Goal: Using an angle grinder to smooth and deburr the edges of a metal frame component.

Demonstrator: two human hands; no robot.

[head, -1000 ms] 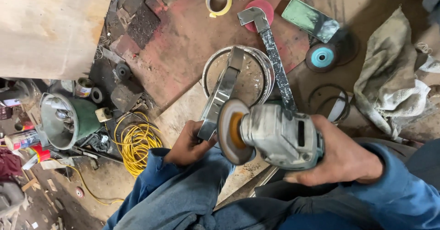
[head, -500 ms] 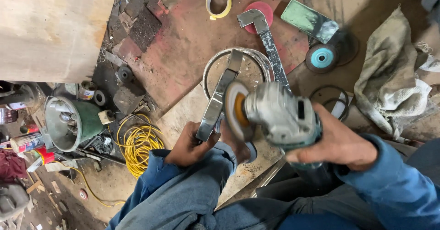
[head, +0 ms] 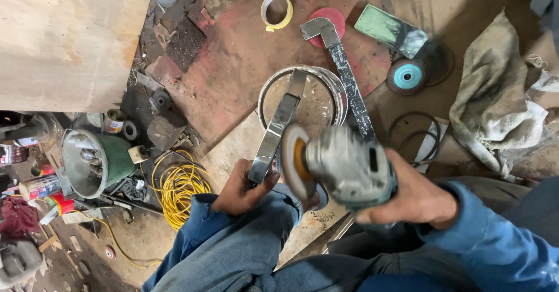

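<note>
Head view: the right hand [head: 416, 199] is clamped on a grey grinder [head: 349, 167], its disc [head: 294, 161] just beside a shiny metal bar [head: 276, 129]. The left hand [head: 241, 190] is closed on the bar's lower end; the bar tilts up over a metal ring [head: 303, 94]. Left lies a yellow cable [head: 180, 187], right a rag [head: 495, 100]. Farther off lie a bent bracket [head: 338, 65], a blue-centred wheel [head: 407, 76] and a tape roll [head: 276, 9]
</note>
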